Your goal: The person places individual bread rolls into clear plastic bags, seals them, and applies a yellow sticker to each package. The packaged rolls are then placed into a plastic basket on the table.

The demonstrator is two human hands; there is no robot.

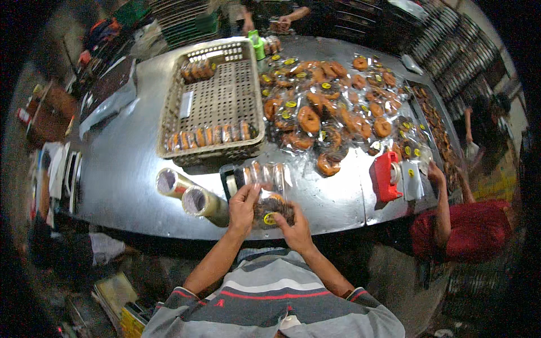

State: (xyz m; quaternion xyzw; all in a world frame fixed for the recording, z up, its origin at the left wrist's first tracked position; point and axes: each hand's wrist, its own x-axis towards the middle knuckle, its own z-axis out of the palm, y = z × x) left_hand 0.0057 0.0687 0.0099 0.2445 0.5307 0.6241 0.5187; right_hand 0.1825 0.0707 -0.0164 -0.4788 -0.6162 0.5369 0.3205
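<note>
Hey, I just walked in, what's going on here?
At the metal table, a person holds a wrapped dark doughnut between the left hand and right hand. A short row of wrapped doughnuts lies just beyond. The plastic crate holds one row along its near side and a smaller group in its far left corner. To its right is a loose pile of wrapped doughnuts. A co-worker in red stands at the right.
</note>
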